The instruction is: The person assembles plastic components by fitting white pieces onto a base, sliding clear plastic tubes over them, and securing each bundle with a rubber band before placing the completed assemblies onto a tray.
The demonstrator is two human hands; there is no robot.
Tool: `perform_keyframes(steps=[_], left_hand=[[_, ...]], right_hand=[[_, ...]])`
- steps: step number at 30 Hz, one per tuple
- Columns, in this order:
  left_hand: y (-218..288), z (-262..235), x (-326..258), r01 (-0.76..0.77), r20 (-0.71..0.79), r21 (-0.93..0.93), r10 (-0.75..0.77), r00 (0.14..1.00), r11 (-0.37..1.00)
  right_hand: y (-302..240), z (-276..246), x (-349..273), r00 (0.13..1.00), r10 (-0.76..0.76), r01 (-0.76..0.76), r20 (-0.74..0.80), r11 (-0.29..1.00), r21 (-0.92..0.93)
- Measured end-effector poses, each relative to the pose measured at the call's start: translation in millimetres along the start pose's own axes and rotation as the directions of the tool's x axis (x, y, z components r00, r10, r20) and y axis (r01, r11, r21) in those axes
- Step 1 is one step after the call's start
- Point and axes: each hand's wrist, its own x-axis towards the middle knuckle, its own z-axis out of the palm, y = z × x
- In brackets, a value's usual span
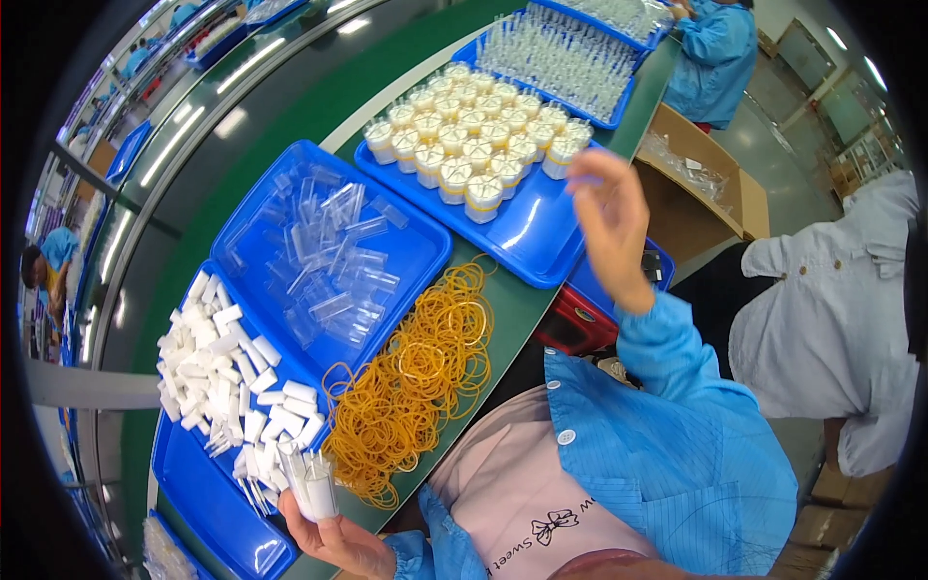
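Landmark: the heap of yellow rubber bands (pixel 418 372) lying loose on the green bench top (pixel 512 309).

The left hand (pixel 333 536) is below the bands at the lower edge, fingers closed around a small bundle of white plastic pieces (pixel 311 483). The bundle stands nearly upright, its long axis vertical, top end tilted slightly left. The pieces are slim, white to translucent, and packed side by side.

The right hand (pixel 611 227) is raised up and to the right of the bands, fingers loosely spread and blurred; it holds nothing visible.

Left of the bands sits a blue tray (pixel 184 474) piled with short white pieces (pixel 227 372). Above and left of the bands, a second blue tray (pixel 253 203) holds clear plastic sleeves (pixel 333 256). Above the bands, a third blue tray (pixel 522 237) carries rows of small round clear tubs (pixel 474 135) with pale lids. A brown cardboard box (pixel 710 193) stands to the far upper right, off the bench.
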Motion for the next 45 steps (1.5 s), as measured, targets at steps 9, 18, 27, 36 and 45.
perform_keyframes(steps=[9,18,27,36,45], left_hand=[[21.6,28.0,3.5,0.033,-0.028,-0.182,-0.038,0.999,0.983],[18.4,21.8,-7.0,-0.078,-0.034,-0.080,0.076,0.997,0.994],[12.1,16.6,-2.0,0.118,-0.072,-0.316,-0.148,0.986,0.942],[20.7,26.8,-8.0,0.086,-0.092,-0.220,-0.108,0.990,0.972],[45.0,22.4,3.9,-0.183,0.145,0.152,0.162,0.976,0.971]], right_hand=[[-111.8,78.1,-51.0,0.666,-0.307,0.108,0.679,0.941,0.320],[-113.2,55.6,27.2,0.793,-0.321,0.568,0.517,0.697,-0.437],[19.8,-54.1,-1.9,0.991,-0.044,0.122,0.127,0.690,-0.713],[-82.6,37.8,-37.4,0.819,0.013,0.026,0.574,0.998,-0.059],[-143.5,104.8,-10.4,0.367,-0.420,0.327,0.830,0.894,0.307]])
